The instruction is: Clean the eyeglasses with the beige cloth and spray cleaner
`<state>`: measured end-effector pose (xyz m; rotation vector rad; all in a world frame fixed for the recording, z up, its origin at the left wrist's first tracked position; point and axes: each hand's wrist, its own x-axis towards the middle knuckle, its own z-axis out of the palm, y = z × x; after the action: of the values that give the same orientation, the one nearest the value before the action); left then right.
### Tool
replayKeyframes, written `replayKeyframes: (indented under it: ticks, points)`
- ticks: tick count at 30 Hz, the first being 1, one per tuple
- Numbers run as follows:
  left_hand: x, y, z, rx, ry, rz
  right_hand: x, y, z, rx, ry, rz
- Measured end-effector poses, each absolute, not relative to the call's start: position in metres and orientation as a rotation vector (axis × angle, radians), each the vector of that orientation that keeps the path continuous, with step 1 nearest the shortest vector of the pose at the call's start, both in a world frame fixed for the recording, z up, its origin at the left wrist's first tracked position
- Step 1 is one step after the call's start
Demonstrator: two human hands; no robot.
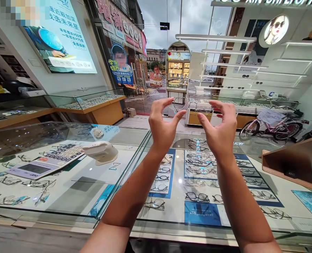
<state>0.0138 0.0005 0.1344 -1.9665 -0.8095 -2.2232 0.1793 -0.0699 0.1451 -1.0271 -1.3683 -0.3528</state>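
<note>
A pair of thin-rimmed glasses [196,106] is raised above the glass display counter, its two round lenses facing the street side. My left hand [164,121] pinches its left side between thumb and fingers. On the right side, my right hand [221,124] holds it in the same way, thumb below and fingers above. Both forearms reach over the counter [168,226]. Beneath the glass lie rows of eyeglasses [197,196] on white and blue trays.
On the left part of the counter rest a calculator [44,161] and a beige cap-shaped object [101,153]. A brown-edged stand [290,165] is at the right. Farther off are an arched mirror [178,72], a pink bicycle [274,124] and another display case [103,109].
</note>
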Motion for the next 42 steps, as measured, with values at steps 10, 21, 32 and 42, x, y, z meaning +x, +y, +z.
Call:
replayKeyframes:
  ticks: [10, 21, 32, 42]
  points:
    - [0.019, -0.015, 0.133, -1.804, -0.853, -2.182, 0.185, -0.062, 0.143, -1.037, -1.386, -0.217]
    - [0.02, -0.02, 0.134, -1.813, -0.86, -2.199, 0.188, -0.059, 0.14, -1.039, -1.416, -0.19]
    - [0.016, -0.005, 0.135, -1.997, -0.877, -2.33, 0.179, -0.07, 0.144, -1.026, -1.379, -0.381]
    - [0.015, -0.007, 0.134, -1.841, -0.789, -2.245, 0.18, -0.068, 0.144, -0.999, -1.401, -0.319]
